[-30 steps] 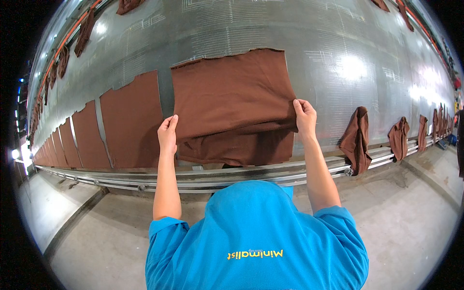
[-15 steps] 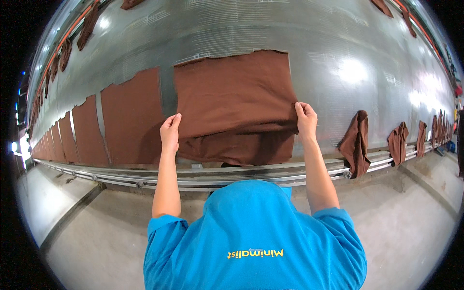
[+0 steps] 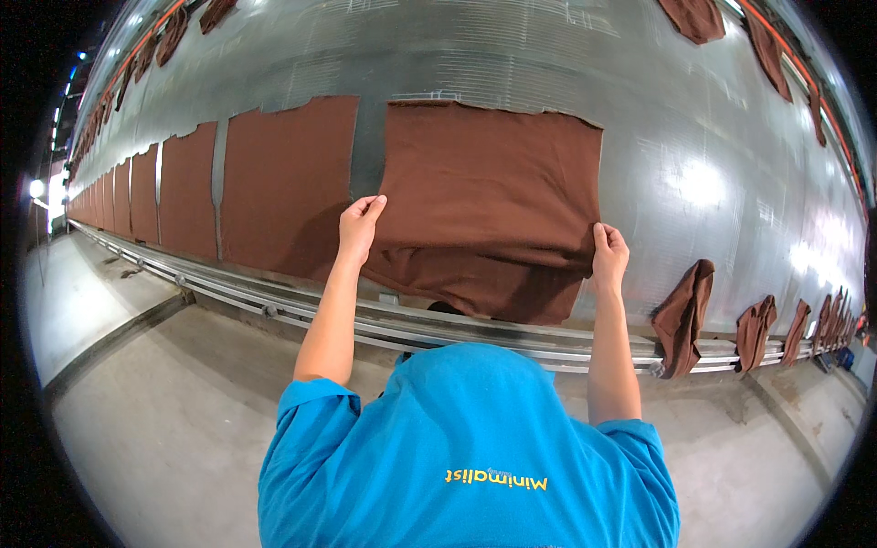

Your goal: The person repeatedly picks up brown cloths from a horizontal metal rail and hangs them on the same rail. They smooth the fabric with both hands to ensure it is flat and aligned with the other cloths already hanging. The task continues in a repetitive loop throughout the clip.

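Observation:
A brown fabric panel (image 3: 493, 178) lies on a long grey metallic table in front of me. Its far part is spread fairly smooth, and the far edge looks uneven. Toward me the cloth bunches into a raised fold, with a shadowed lower part hanging near the table's front edge. My left hand (image 3: 362, 226) pinches the panel's left side between thumb and fingers. At the right side, my right hand (image 3: 610, 256) grips the other edge the same way.
Several flat brown panels (image 3: 288, 183) run in a row to the left. Bunched brown cloths (image 3: 685, 320) drape over metal rails (image 3: 585, 354) at the front right. More cloths (image 3: 692, 20) hang along the far side beside an orange strip. A concrete floor (image 3: 174, 393) lies below.
The whole view has swung, so the table, panels and both hands appear farther right. Both hands keep their hold on the panel, and its near part is still folded.

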`<state>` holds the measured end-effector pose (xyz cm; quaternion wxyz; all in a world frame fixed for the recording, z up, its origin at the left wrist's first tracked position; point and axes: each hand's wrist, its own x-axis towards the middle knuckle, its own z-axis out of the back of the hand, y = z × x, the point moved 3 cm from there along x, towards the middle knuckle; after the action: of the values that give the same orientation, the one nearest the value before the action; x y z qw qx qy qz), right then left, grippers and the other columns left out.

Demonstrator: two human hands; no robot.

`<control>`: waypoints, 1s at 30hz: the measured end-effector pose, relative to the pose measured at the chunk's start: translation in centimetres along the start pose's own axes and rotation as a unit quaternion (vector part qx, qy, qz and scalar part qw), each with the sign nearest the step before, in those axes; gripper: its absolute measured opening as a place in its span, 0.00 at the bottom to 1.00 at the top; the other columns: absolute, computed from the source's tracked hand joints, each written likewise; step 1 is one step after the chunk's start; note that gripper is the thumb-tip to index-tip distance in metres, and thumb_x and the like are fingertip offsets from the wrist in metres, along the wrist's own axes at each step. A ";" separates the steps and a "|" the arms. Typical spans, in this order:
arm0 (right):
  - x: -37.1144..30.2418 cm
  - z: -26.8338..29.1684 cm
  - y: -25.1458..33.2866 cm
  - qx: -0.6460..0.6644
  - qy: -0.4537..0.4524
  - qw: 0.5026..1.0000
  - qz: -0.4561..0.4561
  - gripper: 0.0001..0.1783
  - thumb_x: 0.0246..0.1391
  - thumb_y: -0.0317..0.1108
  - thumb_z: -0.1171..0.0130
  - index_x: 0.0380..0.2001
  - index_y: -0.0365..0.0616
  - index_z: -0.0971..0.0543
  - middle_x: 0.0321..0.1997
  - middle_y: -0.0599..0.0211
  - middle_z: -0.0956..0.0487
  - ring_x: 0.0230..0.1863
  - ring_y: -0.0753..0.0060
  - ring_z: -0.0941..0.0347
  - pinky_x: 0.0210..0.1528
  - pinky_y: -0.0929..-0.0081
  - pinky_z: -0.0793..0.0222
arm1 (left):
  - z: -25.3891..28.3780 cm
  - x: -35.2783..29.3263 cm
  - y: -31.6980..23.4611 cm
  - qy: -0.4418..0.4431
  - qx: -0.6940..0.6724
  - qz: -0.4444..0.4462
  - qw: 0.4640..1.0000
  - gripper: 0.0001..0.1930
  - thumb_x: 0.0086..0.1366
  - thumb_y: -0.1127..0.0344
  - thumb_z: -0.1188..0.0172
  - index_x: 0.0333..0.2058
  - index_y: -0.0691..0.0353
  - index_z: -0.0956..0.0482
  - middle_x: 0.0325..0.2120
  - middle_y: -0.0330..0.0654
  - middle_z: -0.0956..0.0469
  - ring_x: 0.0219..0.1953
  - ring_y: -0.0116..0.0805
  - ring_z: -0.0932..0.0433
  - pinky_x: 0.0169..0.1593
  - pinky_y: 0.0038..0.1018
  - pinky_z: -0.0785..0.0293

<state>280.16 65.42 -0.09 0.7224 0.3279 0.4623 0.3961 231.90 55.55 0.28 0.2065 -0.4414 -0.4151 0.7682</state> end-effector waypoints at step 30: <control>-0.2 2.6 -0.1 -0.180 -0.069 0.977 0.085 0.18 0.68 0.42 0.40 0.44 0.36 0.17 0.37 0.57 0.15 0.38 0.65 0.21 0.45 0.66 0.25 | -0.3 -0.1 -0.2 0.008 0.086 -0.011 0.996 0.18 0.71 0.56 0.34 0.46 0.68 0.14 0.38 0.35 0.16 0.42 0.22 0.23 0.49 0.24 0.28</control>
<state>282.56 64.93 0.89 0.7633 0.2569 0.3028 0.5096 232.19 55.70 0.41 0.2556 -0.4235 -0.3508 0.7951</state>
